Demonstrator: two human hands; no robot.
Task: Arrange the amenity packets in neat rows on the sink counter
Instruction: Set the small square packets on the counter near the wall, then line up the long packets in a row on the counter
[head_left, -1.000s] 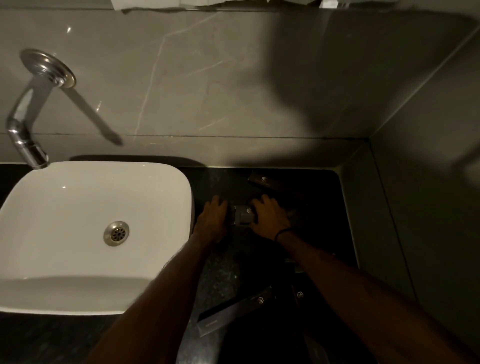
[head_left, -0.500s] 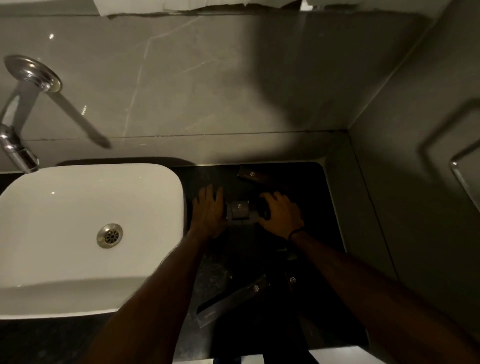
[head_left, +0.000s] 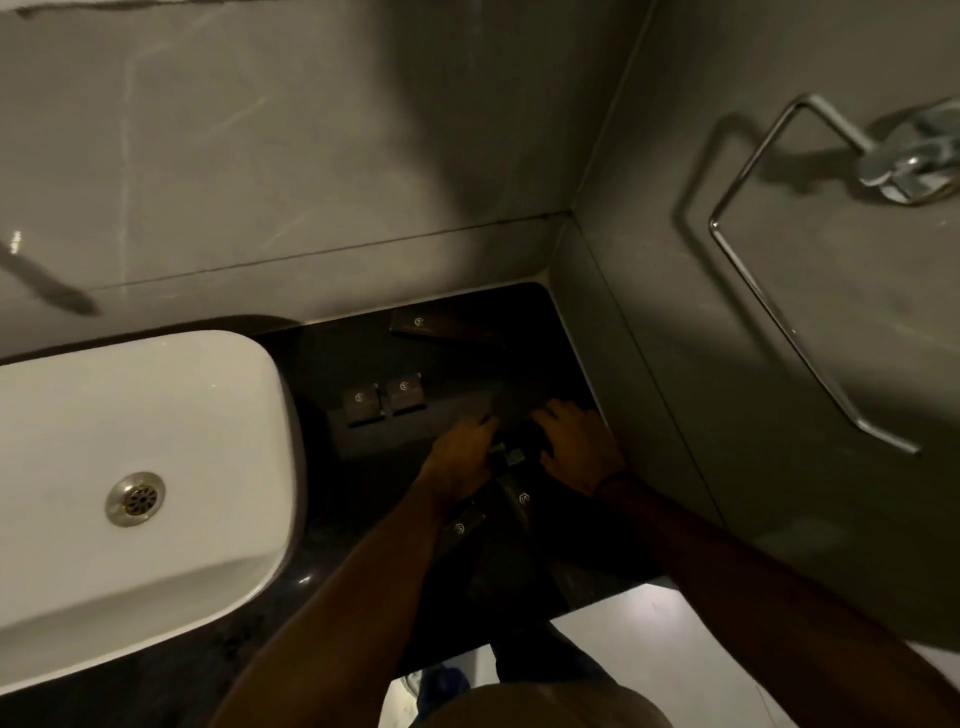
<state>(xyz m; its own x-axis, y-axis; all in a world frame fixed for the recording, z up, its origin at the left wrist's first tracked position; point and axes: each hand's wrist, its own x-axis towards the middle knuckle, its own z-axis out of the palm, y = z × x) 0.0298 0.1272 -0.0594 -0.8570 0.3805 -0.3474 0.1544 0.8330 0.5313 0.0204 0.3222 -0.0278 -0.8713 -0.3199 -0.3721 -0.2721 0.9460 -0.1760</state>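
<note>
Two small dark amenity packets (head_left: 362, 405) (head_left: 406, 397) lie side by side on the black counter (head_left: 322, 358), just right of the sink. A longer dark packet (head_left: 423, 326) lies near the back wall. My left hand (head_left: 462, 453) and my right hand (head_left: 574, 441) are close together over a small packet (head_left: 511, 457) between them, fingers curled around it. Two more packets (head_left: 521, 501) (head_left: 461, 526) lie just in front of my hands, partly hidden by my forearms. The lighting is dim, so my exact grip is hard to see.
A white basin (head_left: 135, 467) with a metal drain (head_left: 135, 499) fills the left. Grey tiled walls close the back and the right side. A chrome towel ring (head_left: 779, 260) hangs on the right wall. The counter's front edge (head_left: 597, 597) lies just behind my forearms.
Both hands have left the small packets beside the sink and shifted right and nearer, onto another packet. The view has swung right, showing the towel ring.
</note>
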